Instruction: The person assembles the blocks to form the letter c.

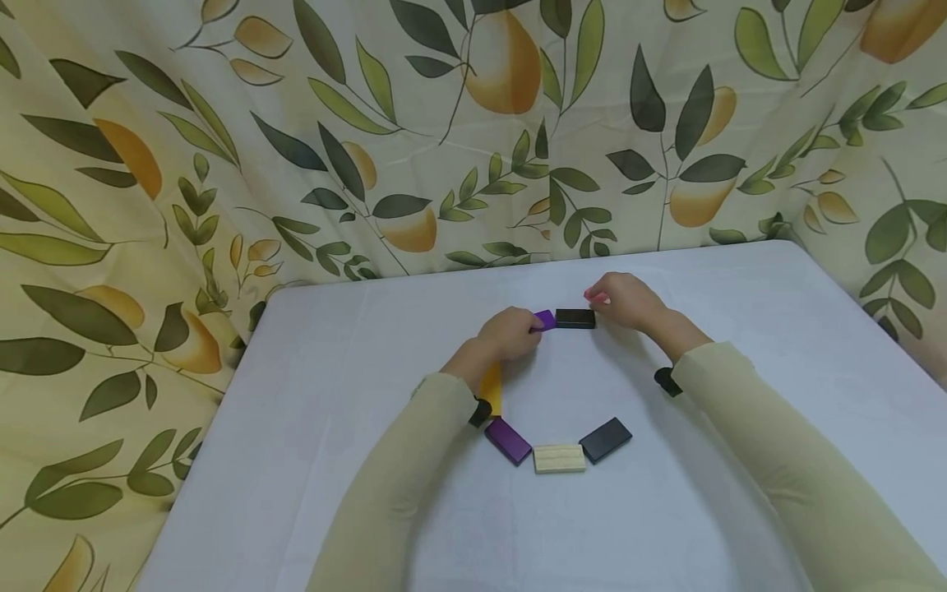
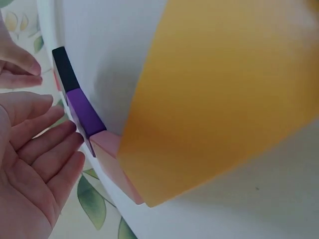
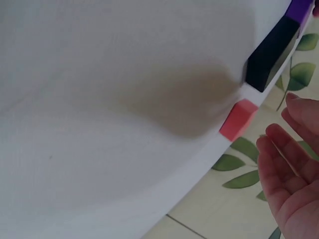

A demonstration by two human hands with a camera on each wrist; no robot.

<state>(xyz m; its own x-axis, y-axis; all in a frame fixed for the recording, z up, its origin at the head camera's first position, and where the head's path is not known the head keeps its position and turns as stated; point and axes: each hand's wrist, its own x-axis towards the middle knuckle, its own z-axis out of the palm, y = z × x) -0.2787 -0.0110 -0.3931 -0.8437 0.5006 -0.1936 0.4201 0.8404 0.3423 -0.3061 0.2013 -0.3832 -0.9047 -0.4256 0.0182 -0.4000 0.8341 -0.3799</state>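
Observation:
My left hand [image 1: 510,333] is at the upper left of a partial ring of blocks, its fingertips right beside a purple block [image 1: 545,320]. In the left wrist view, its fingers [image 2: 52,149] are extended and loosely spread. A black block [image 1: 575,319] adjoins the purple one. My right hand [image 1: 625,300] is right at a red block [image 3: 239,119], just past the black block's right end. The right wrist view shows a gap between its loosely bent fingers and the red block. A pink block [image 2: 117,164] adjoins the purple one, hidden in the head view by my left hand.
A yellow block [image 1: 491,390] lies partly under my left wrist. Nearer are a second purple block [image 1: 508,441], a plain wooden block [image 1: 559,459] and a dark grey block [image 1: 607,440], forming a curve on the white tabletop [image 1: 355,395]. A leaf-patterned curtain [image 1: 444,164] hangs behind.

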